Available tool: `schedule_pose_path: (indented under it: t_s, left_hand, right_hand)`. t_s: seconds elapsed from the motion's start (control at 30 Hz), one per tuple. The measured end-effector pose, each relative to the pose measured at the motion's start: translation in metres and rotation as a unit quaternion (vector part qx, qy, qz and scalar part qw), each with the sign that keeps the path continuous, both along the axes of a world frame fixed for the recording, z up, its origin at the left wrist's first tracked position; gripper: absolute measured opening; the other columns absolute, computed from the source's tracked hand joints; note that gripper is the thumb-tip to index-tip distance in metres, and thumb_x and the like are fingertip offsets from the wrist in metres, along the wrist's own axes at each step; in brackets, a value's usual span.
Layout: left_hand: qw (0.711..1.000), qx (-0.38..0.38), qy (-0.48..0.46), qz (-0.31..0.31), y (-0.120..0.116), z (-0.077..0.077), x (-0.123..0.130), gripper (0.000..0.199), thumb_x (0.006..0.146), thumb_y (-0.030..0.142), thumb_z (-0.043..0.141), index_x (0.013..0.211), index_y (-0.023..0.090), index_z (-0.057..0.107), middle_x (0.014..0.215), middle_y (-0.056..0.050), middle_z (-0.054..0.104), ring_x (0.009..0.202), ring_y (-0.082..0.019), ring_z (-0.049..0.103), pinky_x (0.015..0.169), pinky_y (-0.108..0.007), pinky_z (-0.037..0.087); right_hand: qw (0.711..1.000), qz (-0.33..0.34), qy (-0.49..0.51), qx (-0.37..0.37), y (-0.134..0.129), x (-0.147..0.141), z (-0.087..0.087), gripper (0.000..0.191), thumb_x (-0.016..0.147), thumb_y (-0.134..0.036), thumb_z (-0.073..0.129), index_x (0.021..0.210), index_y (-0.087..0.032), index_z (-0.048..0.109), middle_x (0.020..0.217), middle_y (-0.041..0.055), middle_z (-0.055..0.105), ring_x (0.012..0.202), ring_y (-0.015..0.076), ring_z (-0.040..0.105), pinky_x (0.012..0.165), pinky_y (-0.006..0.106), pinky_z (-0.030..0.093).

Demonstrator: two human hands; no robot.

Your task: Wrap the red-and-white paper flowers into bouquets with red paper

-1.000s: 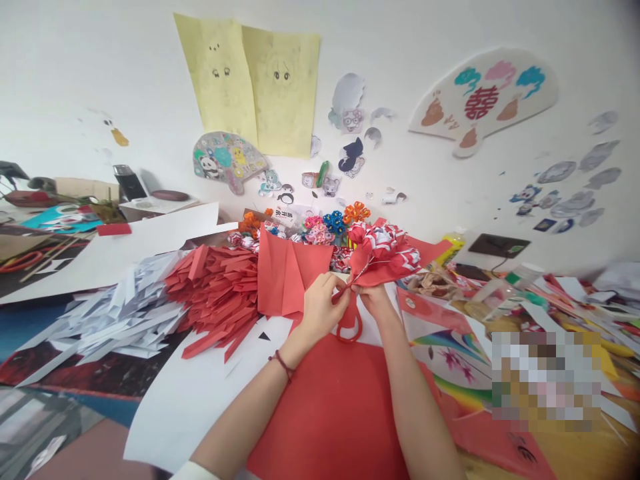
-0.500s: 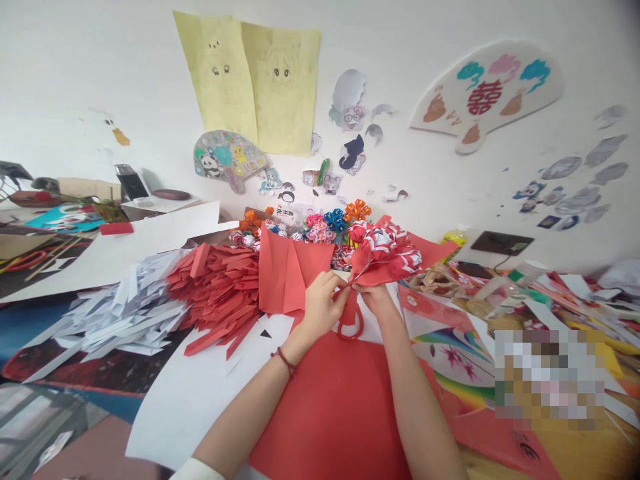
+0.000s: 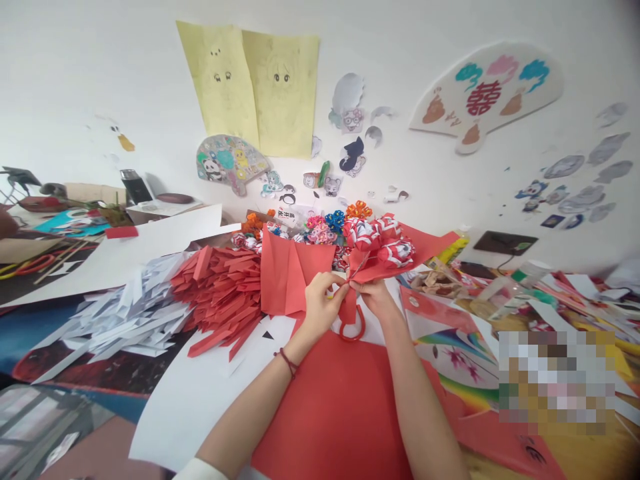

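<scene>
A bouquet of red-and-white folded paper flowers [image 3: 383,241] stands tilted to the right in a red paper wrap [image 3: 425,248]. My right hand [image 3: 376,295] is closed around the gathered neck of the wrap. Beside it, my left hand [image 3: 324,300] pinches with thumb and forefinger at the same neck, where a thin cord [image 3: 358,267] runs across the paper. What lies between those fingertips is mostly hidden. Just under the hands a red loop [image 3: 353,331] shows above a large red paper sheet [image 3: 330,400].
Left of my hands lie heaps of folded red paper strips [image 3: 220,287] and white paper strips [image 3: 135,307]. A creased red paper piece [image 3: 295,273] stands behind. Colourful paper flowers [image 3: 323,230] line the wall. Clutter including a plastic bottle [image 3: 515,288] covers the right side.
The bouquet has turned slightly in my right hand, its flowers shifting and the wrap's right tip rising. Both hands stay at the neck. The whole view has shifted a little.
</scene>
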State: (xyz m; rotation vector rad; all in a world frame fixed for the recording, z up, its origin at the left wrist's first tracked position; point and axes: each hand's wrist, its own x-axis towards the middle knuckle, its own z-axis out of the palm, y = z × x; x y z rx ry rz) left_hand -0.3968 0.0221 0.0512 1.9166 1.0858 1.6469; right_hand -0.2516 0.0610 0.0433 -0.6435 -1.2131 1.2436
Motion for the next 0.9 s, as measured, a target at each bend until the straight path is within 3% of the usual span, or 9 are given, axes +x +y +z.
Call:
schedule_pose_path:
  t_s: [0.3, 0.5, 0.63, 0.8, 0.9]
  left_hand:
    - [0.995, -0.050, -0.086, -0.012, 0.003, 0.001, 0.002, 0.016, 0.082, 0.033, 0.061, 0.077, 0.019, 0.063, 0.075, 0.000, 0.062, 0.065, -0.012, 0.049, 0.063, -0.025, 0.041]
    - [0.992, -0.068, -0.106, -0.004, 0.007, 0.000, 0.002, 0.019, 0.081, 0.036, 0.062, 0.075, 0.018, 0.063, 0.073, 0.000, 0.063, 0.060, -0.010, 0.046, 0.059, -0.023, 0.039]
    - [0.993, -0.077, -0.091, -0.004, 0.008, -0.001, 0.002, 0.021, 0.081, 0.038, 0.060, 0.079, 0.018, 0.066, 0.074, 0.000, 0.066, 0.057, -0.009, 0.047, 0.057, -0.023, 0.039]
    - [0.993, -0.097, -0.057, -0.026, 0.010, 0.001, 0.000, 0.026, 0.086, 0.041, 0.054, 0.089, 0.019, 0.069, 0.084, -0.003, 0.070, 0.069, -0.013, 0.058, 0.064, -0.025, 0.044]
    - [0.987, -0.121, -0.095, -0.037, 0.013, 0.003, -0.005, 0.032, 0.089, 0.043, 0.048, 0.093, 0.018, 0.067, 0.086, -0.004, 0.071, 0.064, -0.012, 0.058, 0.063, -0.024, 0.046]
  right_hand:
    - [0.999, 0.025, -0.034, 0.005, -0.005, -0.001, 0.008, 0.028, 0.066, -0.030, 0.077, 0.091, -0.023, 0.068, 0.093, 0.0029, 0.071, 0.089, 0.0215, 0.065, 0.078, 0.033, 0.051]
    - [0.996, -0.029, -0.088, 0.007, 0.000, 0.000, 0.006, 0.020, 0.067, -0.033, 0.077, 0.081, -0.020, 0.071, 0.081, 0.0021, 0.072, 0.075, 0.0184, 0.064, 0.074, 0.030, 0.050]
    - [0.992, -0.039, -0.114, 0.029, -0.003, 0.001, 0.011, 0.018, 0.070, -0.035, 0.074, 0.078, -0.020, 0.071, 0.080, 0.0023, 0.071, 0.075, 0.0189, 0.064, 0.072, 0.030, 0.049]
    - [0.991, -0.062, -0.108, 0.039, -0.007, 0.003, 0.016, 0.023, 0.071, -0.039, 0.073, 0.082, -0.019, 0.070, 0.084, 0.0033, 0.072, 0.078, 0.0204, 0.065, 0.077, 0.033, 0.049]
    - [0.991, -0.083, -0.103, 0.035, -0.005, 0.007, 0.014, 0.024, 0.070, -0.040, 0.074, 0.082, -0.019, 0.069, 0.085, 0.0033, 0.071, 0.079, 0.0198, 0.065, 0.077, 0.032, 0.048]
